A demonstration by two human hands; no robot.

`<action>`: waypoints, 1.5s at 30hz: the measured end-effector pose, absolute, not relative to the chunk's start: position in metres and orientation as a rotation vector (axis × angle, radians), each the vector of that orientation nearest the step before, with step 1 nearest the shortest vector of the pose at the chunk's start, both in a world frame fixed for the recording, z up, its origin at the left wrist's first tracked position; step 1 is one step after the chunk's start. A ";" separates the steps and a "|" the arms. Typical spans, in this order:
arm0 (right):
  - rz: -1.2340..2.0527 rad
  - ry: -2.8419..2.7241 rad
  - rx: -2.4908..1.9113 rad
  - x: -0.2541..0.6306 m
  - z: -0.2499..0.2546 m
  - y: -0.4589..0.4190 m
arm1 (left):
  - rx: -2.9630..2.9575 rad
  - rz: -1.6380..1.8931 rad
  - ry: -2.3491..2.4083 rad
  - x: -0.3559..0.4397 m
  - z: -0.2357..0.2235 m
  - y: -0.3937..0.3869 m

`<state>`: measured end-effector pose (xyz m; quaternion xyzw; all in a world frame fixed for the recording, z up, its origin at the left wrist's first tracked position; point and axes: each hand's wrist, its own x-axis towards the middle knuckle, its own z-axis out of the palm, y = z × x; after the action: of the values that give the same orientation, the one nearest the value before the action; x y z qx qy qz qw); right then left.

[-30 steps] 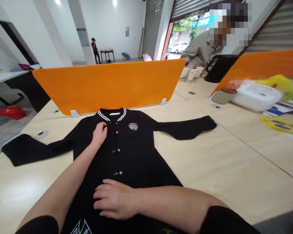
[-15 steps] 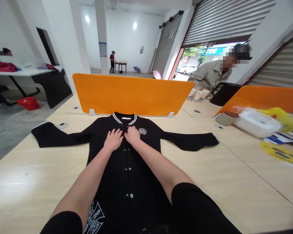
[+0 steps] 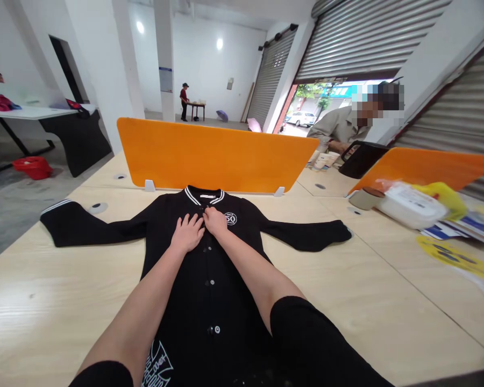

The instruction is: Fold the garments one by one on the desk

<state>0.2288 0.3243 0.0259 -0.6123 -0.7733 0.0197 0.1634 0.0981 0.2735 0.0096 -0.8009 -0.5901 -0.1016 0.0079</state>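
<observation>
White-walled room with roller shutters (image 3: 387,37), partly raised beyond the jacket to the right, parked white car (image 3: 301,118) visible outside. Pale wood-grain surface (image 3: 326,285) under the jacket. One black jacket (image 3: 193,279): laid out front up, collar away from the wearer of the camera, both sleeves stretched outward, white stripes at collar, round "50" emblem (image 3: 230,219) on the chest, snaps down the front, white lettering near the lower left. Left hand (image 3: 186,234): palm down on the jacket's chest, fingers spread. Right hand (image 3: 216,221): on the jacket's front opening just below the collar, beside the left, fingers bent with tips close together; cannot tell whether pinching cloth. Orange divider (image 3: 218,156): upright, just beyond the jacket's collar, on white clips. To the right of the jacket, well apart: second orange divider (image 3: 423,169), black jug (image 3: 363,161), paper cups (image 3: 326,161), round container (image 3: 368,199), white plastic container (image 3: 411,204), yellow bag (image 3: 446,199), papers (image 3: 482,223). Beyond these cups, one person (image 3: 339,123) in a light shirt. Far left of the jacket: white desk (image 3: 28,113), red bag or bucket (image 3: 33,167) on the floor.
</observation>
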 end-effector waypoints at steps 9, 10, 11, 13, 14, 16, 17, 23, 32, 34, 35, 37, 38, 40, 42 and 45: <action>0.186 -2.266 -1.415 0.241 0.016 0.331 | -2.454 -0.337 -1.879 0.097 0.009 0.277; 0.210 -2.273 -1.388 0.241 0.015 0.332 | -2.447 -0.361 -1.876 0.097 0.010 0.276; 0.241 -2.277 -1.366 0.241 0.015 0.334 | -2.453 -0.387 -1.847 0.097 0.011 0.275; 0.331 -2.283 -1.340 0.246 0.017 0.335 | -2.526 -0.417 -1.711 0.097 0.014 0.273; 0.379 -2.282 -1.338 0.251 0.018 0.334 | -2.589 -0.406 -1.621 0.097 0.015 0.272; 0.395 -2.279 -1.356 0.269 0.020 0.328 | -2.706 -0.317 -1.481 0.096 0.017 0.271; 0.351 -2.290 -1.375 0.280 0.020 0.322 | -2.740 -0.259 -1.448 0.096 0.018 0.271; 0.088 -2.469 -1.592 0.347 0.019 0.286 | -2.718 -0.154 -1.498 0.099 0.015 0.279; 0.151 -2.553 -1.565 0.357 0.020 0.181 | -2.479 -0.186 -1.767 0.119 0.027 0.247; 0.166 -2.589 -1.547 0.359 0.015 0.163 | -2.513 -0.202 -1.650 0.126 0.028 0.225; 0.160 -2.591 -1.543 0.359 0.013 0.159 | -2.565 -0.197 -1.577 0.129 0.028 0.212; 0.155 -2.584 -1.534 0.360 0.011 0.159 | -2.676 -0.164 -1.478 0.134 0.025 0.184; 0.163 -2.584 -1.524 0.361 0.011 0.161 | -2.714 -0.139 -1.462 0.134 0.024 0.169; 0.186 -2.569 -1.522 0.364 0.011 0.167 | -2.738 -0.097 -1.480 0.129 0.020 0.139; 0.210 -2.500 -1.583 0.374 0.012 0.168 | -2.735 -0.081 -1.480 0.114 0.017 0.108; 0.163 -2.319 -1.718 0.403 0.009 0.155 | -2.694 -0.127 -1.429 0.073 0.013 0.062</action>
<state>0.4030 0.1551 0.0090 -0.5898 -0.7959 0.0560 0.1251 0.0733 0.0620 0.0128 -0.8817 -0.4679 -0.0417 0.0448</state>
